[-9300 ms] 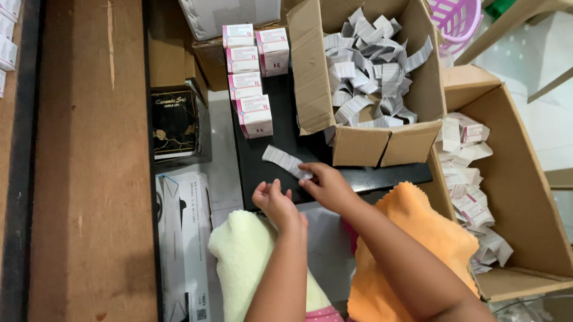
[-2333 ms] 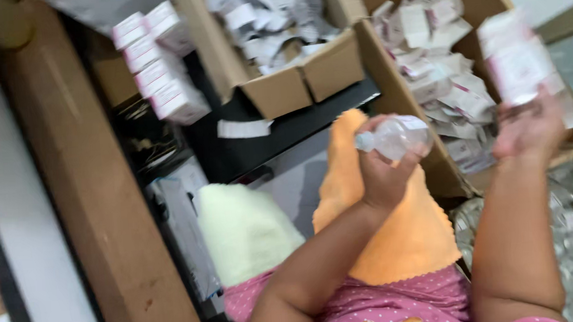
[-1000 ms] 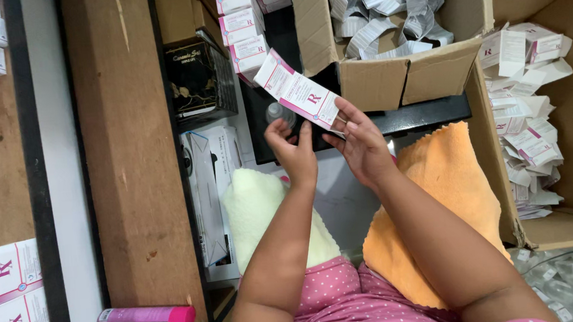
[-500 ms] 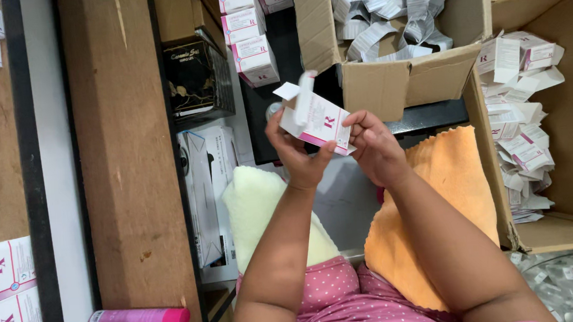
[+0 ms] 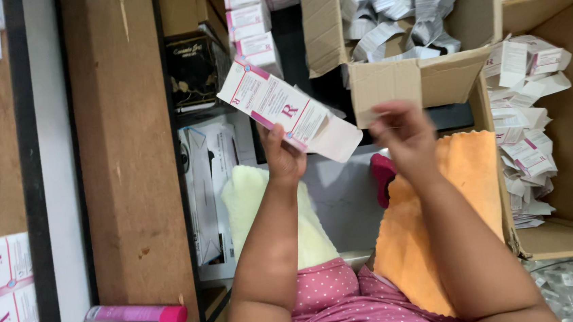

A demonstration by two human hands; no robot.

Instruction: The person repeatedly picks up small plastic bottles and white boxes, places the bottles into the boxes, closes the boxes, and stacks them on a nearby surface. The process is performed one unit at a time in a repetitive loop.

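Observation:
My left hand (image 5: 282, 156) holds a white and pink carton (image 5: 275, 104) tilted, with its end flap open toward the right. My right hand (image 5: 401, 133) hovers just right of that flap, fingers loosely curled with nothing seen in them. A pink cap or bottle end (image 5: 383, 174) lies below my right hand between a yellow cloth (image 5: 249, 205) and an orange cloth (image 5: 466, 188) on my lap.
A cardboard box of folded paper leaflets (image 5: 397, 9) stands ahead. A second cardboard box with flat cartons (image 5: 529, 121) is at the right. Finished pink and white cartons (image 5: 251, 20) are stacked ahead left. A pink tube (image 5: 135, 318) lies on the wooden shelf (image 5: 123, 160).
The carton has swung out to the left in my left hand with its flap open. My right hand has come off it and moved right.

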